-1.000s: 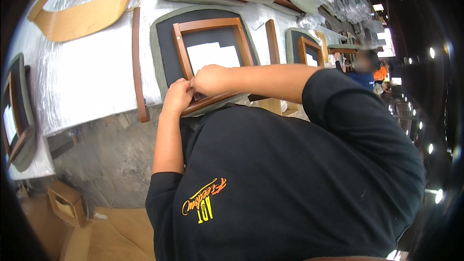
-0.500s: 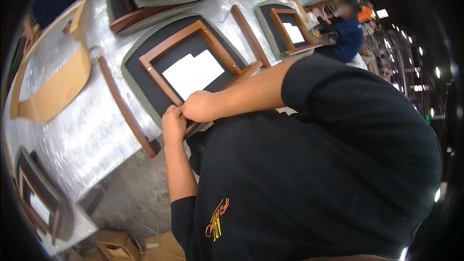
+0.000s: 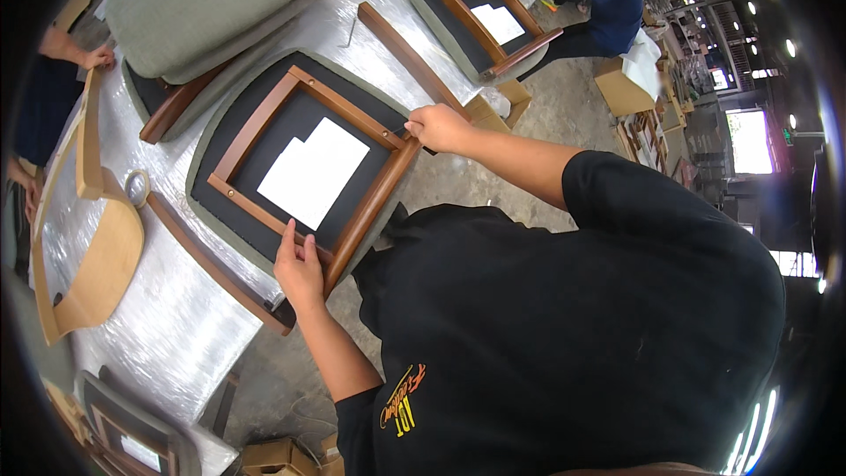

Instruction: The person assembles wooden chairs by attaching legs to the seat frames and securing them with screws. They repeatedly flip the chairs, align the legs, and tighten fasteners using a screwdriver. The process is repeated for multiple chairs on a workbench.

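An upturned seat cushion with a green edge and black underside lies on the table. A brown wooden seat frame sits on it, and a white paper sheet lies inside the frame. My left hand grips the frame's near rail, fingers laid over the wood. My right hand holds the frame's right corner, at the table's edge.
The table is covered in silvery wrap. Loose brown rails flank the seat. Green cushions, a tape roll and a pale wooden backrest lie to the left. A person in blue works on another seat. Cardboard boxes stand on the floor.
My hands were together at the frame's near corner. They have spread apart: the right one went to the right corner, the left one to the near rail. The view has swung.
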Motion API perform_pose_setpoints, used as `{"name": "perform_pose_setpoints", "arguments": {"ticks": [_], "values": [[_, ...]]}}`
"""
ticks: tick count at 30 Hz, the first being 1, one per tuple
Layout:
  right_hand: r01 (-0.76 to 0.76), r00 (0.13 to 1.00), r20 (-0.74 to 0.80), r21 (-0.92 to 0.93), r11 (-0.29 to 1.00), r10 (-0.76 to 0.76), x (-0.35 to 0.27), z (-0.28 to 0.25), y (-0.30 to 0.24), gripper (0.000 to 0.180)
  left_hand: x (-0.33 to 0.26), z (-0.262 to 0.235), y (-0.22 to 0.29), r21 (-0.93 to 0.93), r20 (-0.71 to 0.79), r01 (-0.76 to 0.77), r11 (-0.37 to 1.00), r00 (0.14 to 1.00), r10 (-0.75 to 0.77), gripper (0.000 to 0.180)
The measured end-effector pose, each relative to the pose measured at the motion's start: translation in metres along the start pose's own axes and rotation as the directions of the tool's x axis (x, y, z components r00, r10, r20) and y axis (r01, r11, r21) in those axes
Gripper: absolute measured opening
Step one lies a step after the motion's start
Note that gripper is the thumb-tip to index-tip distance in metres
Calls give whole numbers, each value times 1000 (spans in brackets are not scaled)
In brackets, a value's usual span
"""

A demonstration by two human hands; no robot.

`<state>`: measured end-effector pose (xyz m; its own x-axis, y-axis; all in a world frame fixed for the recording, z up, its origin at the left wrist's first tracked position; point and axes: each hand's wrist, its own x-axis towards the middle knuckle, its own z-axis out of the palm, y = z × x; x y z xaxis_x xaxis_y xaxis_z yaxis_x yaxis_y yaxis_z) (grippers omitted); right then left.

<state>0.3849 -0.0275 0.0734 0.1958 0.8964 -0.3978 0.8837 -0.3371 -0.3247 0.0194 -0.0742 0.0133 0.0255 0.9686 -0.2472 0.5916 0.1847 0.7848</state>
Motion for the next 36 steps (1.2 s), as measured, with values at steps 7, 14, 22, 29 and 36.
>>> {"name": "perform_pose_setpoints", "arguments": {"ticks": [7, 14, 22, 29, 36], "values": [[156, 986, -45, -76, 985, -159, 26, 45, 45, 27, 24, 81, 64, -145, -81, -194, 970, 980, 183, 24], [5, 1000, -1, 22, 1000, -5, 47, 34, 32, 30, 62, 166, 123, -139, 64, -249, 958, 964, 260, 37], [353, 920, 278, -285, 891, -276, 35, 14, -16, 24, 83, 193, 120, -102, 107, -206, 973, 970, 217, 26], [-105, 772, 625, -54, 993, 116, 58, -32, -27, 24, 90, 190, 123, 42, 270, -161, 986, 952, 144, 22], [794, 593, 486, -489, 362, -643, 62, -37, -10, 44, 93, 195, 116, 22, 195, -240, 970, 953, 232, 19]]}}
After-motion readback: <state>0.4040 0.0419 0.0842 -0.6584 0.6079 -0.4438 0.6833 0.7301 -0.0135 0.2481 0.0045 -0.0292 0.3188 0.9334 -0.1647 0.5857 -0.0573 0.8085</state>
